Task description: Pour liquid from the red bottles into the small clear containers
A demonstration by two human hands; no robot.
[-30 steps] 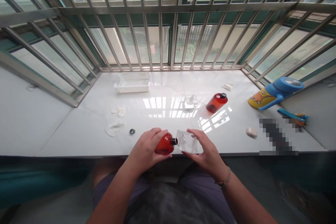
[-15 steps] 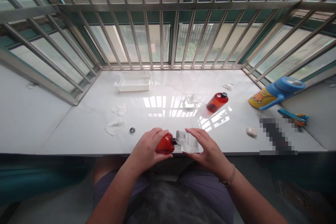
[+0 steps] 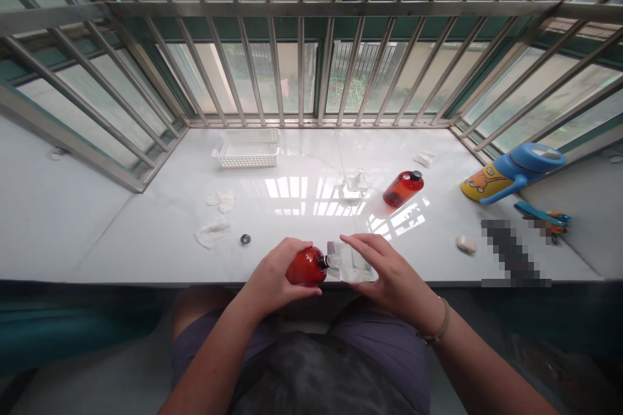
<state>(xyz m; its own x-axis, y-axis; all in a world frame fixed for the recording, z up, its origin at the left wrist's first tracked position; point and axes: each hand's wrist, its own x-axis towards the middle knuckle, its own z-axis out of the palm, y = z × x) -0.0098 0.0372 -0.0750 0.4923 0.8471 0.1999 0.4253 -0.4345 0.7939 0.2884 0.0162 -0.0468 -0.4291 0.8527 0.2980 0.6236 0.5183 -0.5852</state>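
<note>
My left hand is wrapped round a red bottle that is tilted onto its side, its uncapped dark neck pointing right. My right hand grips a clear square glass bottle, also tilted, with its mouth turned left. The two mouths meet between my hands; whether liquid passes is too small to tell. To the left of my left hand, a small black cap rests on the white counter. Another red bottle, with a dark cap, lies or leans farther back on the right.
A white plastic basket stands at the back left. Crumpled tissues lie at the left. Behind the hands is a small clear glass piece. At the right are a blue and yellow flask, a beige lump and blue-handled tools.
My right hand and the clear bottle have shifted slightly, with the wrist a little farther right. The two mouths stay together, and my left hand barely moves.
</note>
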